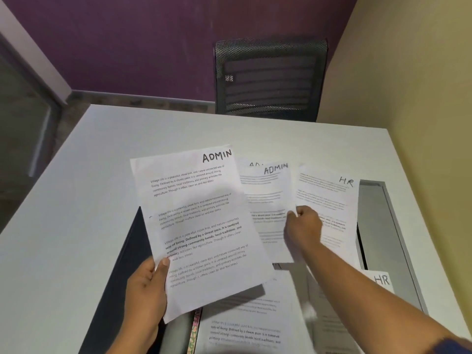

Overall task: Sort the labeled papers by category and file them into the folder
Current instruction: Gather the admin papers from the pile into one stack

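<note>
The fingers (163, 264) of the left hand (145, 290) are pinching the lower left edge of a printed sheet headed ADMIN (201, 226), thumb lying on top and the other fingers underneath, and the sheet is hanging tilted above the white table (76, 226). The right hand (302, 226) is reaching forward with its fingers curled closed, gripping the edge of another ADMIN sheet (268, 200), which is lying on the table with 1 more ADMIN page (255, 165) peeking out from behind it. Just to the right, an HR sheet (329, 198) is resting flat, partly under the right hand. Nearer the person, a dark folder (132, 249) is lying open beneath the held sheet, with more printed pages (245, 323) and a second HR sheet (380, 279) spread over it. A black mesh chair (270, 77) is standing beyond the table.
</note>
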`<state>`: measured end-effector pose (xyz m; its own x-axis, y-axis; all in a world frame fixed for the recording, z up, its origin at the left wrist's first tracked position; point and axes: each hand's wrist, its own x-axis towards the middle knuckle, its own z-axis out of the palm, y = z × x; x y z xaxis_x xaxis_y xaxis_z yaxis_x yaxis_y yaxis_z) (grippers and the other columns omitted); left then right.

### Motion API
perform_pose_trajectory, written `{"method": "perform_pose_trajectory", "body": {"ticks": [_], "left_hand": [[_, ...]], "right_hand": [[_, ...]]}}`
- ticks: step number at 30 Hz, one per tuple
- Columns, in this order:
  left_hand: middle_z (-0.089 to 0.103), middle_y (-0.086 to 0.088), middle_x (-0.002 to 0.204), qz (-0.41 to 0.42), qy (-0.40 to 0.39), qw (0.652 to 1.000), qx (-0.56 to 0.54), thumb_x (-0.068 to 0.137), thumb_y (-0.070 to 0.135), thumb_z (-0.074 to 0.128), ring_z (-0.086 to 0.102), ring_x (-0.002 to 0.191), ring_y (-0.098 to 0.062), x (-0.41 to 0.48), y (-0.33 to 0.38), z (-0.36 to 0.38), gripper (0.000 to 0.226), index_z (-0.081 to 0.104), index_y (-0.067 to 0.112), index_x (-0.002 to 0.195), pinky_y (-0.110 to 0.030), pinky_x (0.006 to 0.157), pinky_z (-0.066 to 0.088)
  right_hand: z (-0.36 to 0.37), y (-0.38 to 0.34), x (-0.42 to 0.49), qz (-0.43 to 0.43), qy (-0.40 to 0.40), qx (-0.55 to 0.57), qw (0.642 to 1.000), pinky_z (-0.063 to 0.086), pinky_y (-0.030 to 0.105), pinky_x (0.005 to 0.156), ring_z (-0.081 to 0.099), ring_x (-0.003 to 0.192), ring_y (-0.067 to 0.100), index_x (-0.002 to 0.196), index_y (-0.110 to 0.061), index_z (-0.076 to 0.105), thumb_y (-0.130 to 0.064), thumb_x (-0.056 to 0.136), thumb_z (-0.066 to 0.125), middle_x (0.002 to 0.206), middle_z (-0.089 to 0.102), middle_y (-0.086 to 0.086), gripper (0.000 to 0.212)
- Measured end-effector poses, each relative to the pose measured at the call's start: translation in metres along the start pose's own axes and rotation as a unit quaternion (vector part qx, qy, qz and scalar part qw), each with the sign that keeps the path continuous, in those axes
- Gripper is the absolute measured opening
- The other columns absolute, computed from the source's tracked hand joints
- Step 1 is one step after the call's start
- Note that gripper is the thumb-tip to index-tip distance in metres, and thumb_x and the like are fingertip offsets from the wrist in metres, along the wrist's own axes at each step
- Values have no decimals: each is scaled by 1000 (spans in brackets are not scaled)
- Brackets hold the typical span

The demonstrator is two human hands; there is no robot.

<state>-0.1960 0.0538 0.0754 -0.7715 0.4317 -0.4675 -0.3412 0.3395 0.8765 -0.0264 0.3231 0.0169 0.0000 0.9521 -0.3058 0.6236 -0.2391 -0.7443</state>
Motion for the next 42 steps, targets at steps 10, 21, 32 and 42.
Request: {"method": "perform_pose_trajectory", "body": {"ticks": [10,21,32,42], "left_hand": [[79,-2,93,-14,35,999,-7,98,11,56,74,89,-27,10,-22,-23,24,74,26,99,-47,87,55],[79,5,86,-6,42,999,1,100,10,54,73,84,-21,18,-9,-16,25,73,26,99,-36,76,54],[75,5,84,40,37,997,53,99,13,55,70,85,-24,-7,10,-7,27,68,35,90,-30,69,49],[78,-2,89,4,-74,996,54,101,14,51,75,84,-21,-73,7,59,23,73,18,97,-38,72,60]], "right_hand": [[42,-6,-5,53,-70,-217,972,48,37,73,63,102,33,116,-5,50,-34,82,72,110,63,11,50],[16,-15,15,-17,-45,-48,998,55,32,62,67,71,25,83,-12,67,-24,86,70,73,67,2,13],[-155,-1,-22,4,-24,221,975,61,29,64,74,74,18,95,-13,71,-14,85,75,89,77,5,10],[-191,41,-116,57,-218,282,933,57,50,88,73,99,37,116,-4,67,-11,89,64,109,75,17,28]]}}
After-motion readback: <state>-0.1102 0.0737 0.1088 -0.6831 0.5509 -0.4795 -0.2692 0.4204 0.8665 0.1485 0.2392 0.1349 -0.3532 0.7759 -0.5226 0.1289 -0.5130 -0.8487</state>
